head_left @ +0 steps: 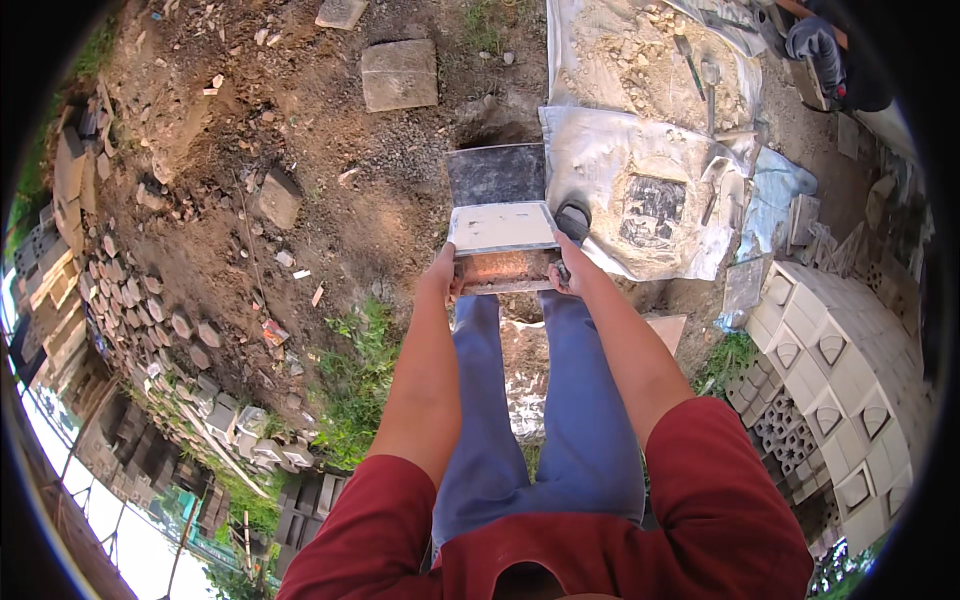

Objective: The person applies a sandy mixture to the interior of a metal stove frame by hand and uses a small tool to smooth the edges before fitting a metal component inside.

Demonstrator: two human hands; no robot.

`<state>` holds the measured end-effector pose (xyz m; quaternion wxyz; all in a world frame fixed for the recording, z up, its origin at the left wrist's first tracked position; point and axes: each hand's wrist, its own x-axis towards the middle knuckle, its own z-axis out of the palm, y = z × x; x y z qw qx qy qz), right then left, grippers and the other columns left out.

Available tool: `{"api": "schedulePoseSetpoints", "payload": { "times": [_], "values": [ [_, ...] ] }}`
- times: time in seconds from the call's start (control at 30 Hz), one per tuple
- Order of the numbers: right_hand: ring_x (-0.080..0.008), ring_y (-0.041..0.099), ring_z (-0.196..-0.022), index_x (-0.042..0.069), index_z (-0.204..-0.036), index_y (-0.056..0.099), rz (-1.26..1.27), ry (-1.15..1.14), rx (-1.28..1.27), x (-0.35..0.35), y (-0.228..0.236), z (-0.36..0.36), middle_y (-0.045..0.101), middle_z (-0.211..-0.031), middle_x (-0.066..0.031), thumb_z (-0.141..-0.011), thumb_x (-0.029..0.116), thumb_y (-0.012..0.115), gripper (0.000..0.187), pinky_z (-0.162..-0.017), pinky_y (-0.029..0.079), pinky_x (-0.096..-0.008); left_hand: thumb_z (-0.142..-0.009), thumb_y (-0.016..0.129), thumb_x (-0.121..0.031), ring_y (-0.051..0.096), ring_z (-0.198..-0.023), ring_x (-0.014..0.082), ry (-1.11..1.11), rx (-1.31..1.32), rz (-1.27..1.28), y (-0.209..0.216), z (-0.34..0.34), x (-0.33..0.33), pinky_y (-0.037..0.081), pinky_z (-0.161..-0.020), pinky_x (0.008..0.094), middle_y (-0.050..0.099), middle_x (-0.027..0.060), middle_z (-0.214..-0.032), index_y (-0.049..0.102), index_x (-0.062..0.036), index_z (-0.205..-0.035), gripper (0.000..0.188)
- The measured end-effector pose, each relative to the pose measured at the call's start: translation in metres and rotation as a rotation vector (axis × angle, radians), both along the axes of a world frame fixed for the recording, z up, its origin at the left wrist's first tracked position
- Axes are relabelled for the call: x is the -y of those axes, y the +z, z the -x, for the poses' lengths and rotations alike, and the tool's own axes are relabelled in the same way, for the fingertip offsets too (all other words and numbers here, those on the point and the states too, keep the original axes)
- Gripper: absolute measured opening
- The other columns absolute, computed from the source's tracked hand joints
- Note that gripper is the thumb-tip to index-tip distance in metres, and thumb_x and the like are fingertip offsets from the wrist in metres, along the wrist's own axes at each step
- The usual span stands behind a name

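Both my hands grip a rectangular box-like mould (505, 268) in front of my thighs, one at each end. Its reddish-brown, rusty-looking side faces me. A flat cream panel (502, 226) with a grey rim and a few dark specks lies along its far side; whether the two are joined I cannot tell. My left hand (441, 272) is closed on the left end, my right hand (568, 272) on the right end, fingers partly hidden underneath. Just beyond, a dark flat board (497, 174) lies on the ground. A dark rounded object (573, 217) sits beside my right hand.
White sheeting (590, 140) on the right carries sandy material, a trowel-like tool (711, 95) and a dark patterned square (653, 211). Pale blocks (830, 350) are stacked at right. Several stone pieces (130, 290) lie at left. Someone's arm and clothing (815, 45) show at top right.
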<state>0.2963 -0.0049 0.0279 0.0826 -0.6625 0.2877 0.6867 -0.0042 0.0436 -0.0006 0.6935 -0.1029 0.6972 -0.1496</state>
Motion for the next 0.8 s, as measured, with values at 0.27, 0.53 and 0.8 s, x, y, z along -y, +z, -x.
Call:
{"api": "schedulePoseSetpoints", "payload": {
  "times": [0.27,0.53,0.8],
  "values": [
    [-0.0108,0.051,-0.052,0.013,-0.106,0.050,0.030,-0.059,-0.022,0.008,-0.003,-0.006,0.052,-0.069,-0.0010,-0.091,0.073,0.063,0.063,-0.046,0.042,-0.0265,-0.094,0.042,-0.077,0.024,-0.043,0.0070,-0.004,0.035,0.002,-0.001,-0.007,-0.002,0.019,-0.041,0.0246,0.031,-0.0061,-0.056,0.038,-0.0165,-0.072,0.065],
    [-0.0117,0.052,-0.051,0.012,-0.104,0.051,0.021,-0.032,-0.027,0.005,-0.005,-0.007,0.051,-0.066,-0.0007,-0.090,0.073,0.063,0.064,-0.044,0.042,-0.0279,-0.094,0.041,-0.078,0.024,-0.043,0.0073,0.000,0.085,0.008,-0.014,-0.001,0.007,0.019,-0.041,0.0250,0.032,-0.0053,-0.057,0.038,-0.0159,-0.071,0.067],
    [-0.0125,0.054,-0.053,0.013,-0.105,0.052,-0.011,0.027,0.003,-0.005,0.003,0.009,0.053,-0.068,-0.0009,-0.091,0.072,0.063,0.062,-0.048,0.047,-0.0297,-0.092,0.043,-0.077,0.024,-0.044,0.0076,0.047,-0.001,0.067,-0.011,0.010,0.001,0.019,-0.041,0.0249,0.032,-0.0049,-0.058,0.034,-0.0147,-0.072,0.066]
  ]
}}
